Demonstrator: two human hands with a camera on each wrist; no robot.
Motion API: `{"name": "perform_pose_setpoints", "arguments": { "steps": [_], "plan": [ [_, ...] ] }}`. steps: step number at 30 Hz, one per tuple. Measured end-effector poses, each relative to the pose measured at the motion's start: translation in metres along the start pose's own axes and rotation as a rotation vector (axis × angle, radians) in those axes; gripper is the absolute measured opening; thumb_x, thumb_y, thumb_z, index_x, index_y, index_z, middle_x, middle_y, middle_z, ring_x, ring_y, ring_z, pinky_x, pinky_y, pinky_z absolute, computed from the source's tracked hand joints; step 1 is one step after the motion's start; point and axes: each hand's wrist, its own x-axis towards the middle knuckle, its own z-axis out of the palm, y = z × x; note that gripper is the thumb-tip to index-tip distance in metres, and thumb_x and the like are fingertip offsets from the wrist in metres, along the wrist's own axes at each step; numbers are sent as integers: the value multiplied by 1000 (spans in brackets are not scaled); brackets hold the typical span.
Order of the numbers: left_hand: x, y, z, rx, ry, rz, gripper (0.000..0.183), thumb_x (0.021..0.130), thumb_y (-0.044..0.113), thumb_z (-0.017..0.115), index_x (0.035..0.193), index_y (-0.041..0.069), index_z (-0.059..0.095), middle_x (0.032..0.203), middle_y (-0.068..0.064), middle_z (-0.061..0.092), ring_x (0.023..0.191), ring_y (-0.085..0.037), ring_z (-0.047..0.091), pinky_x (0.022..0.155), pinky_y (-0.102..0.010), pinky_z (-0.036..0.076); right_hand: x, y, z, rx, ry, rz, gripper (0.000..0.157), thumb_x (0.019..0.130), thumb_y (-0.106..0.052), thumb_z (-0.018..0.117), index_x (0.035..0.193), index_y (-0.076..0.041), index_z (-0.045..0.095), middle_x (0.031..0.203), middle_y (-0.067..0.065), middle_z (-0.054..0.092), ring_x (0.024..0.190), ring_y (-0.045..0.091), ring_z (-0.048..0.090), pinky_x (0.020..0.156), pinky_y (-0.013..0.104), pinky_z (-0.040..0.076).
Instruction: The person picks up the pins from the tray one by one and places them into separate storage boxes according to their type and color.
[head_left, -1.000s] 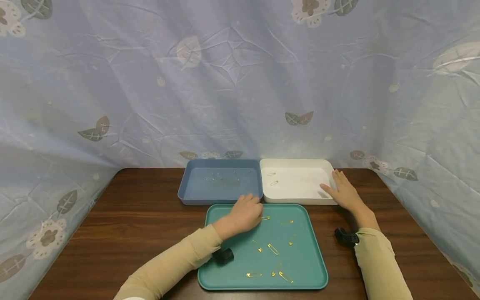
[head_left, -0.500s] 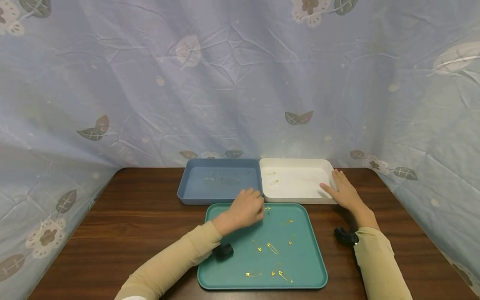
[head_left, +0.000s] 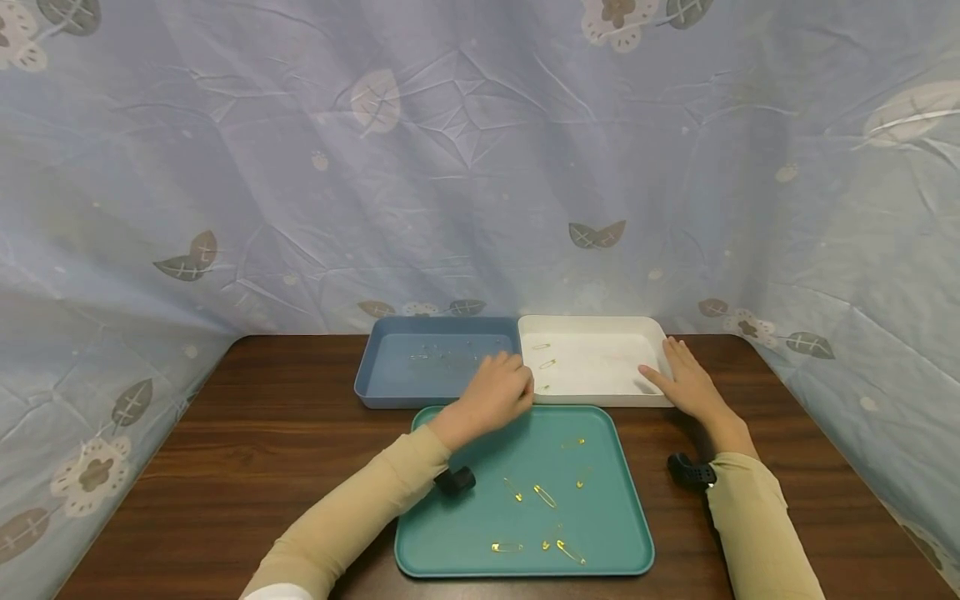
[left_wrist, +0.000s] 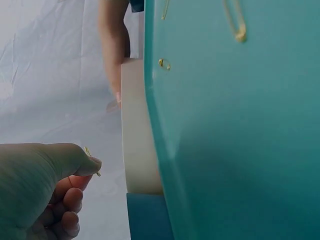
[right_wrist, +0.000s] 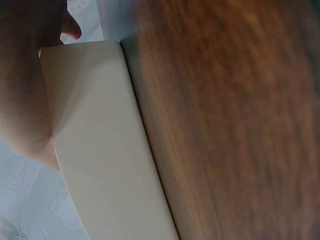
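Note:
A small gold safety pin (left_wrist: 88,151) is pinched between the thumb and forefinger of my left hand (head_left: 491,392). This hand hovers over the front edges where the blue tray (head_left: 365,383) and the white tray (head_left: 600,401) meet. Two gold safety pins, one of them this safety pin (head_left: 547,364), lie at the left of the white tray. My right hand (head_left: 690,383) rests on that tray's right rim, its fingers straight and thumb reaching inward. Several more gold pins, such as this safety pin (head_left: 545,497), lie scattered on the green tray (head_left: 525,575).
Several silver pins (head_left: 420,357) lie in the blue tray, some too faint to make out. The three trays stand close together on a dark wooden table (head_left: 247,433). A patterned cloth (head_left: 465,167) hangs behind and at both sides.
My left hand has lifted a gold safety pin from the back of the green tray and carried it up and forward to the white tray's front edge. The right hand stays put.

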Motion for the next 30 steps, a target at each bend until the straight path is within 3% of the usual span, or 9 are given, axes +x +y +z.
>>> {"name": "perform_pose_setpoints", "arguments": {
  "steps": [11,17,25,30],
  "plan": [
    [21,-4,3,-20,1,-26,14,96,20,59,84,18,66,80,1,54,70,-14,35,67,-25,18,0,1,-2,-37,-4,-14,91,98,-54,45,152,9,8,159,32,8,148,49,5,116,65,10],
    [33,-5,4,-45,4,-40,14,97,20,59,84,17,65,80,1,53,69,-15,34,67,-27,20,-2,0,-5,-101,-41,-13,91,98,-58,41,153,7,8,160,29,7,148,47,4,114,68,9],
    [51,-8,8,28,22,-22,15,97,24,59,85,19,67,81,2,55,69,-14,36,67,-25,16,-6,-5,-10,-164,-64,-14,90,99,-60,37,153,7,11,160,29,8,149,47,4,114,68,8],
    [65,-10,11,36,-2,-31,15,97,25,58,86,19,68,85,2,59,77,-17,48,69,-27,28,-5,-5,-8,-153,-67,-17,89,99,-60,36,153,6,10,161,29,6,149,47,4,114,68,8]
  ]
}}
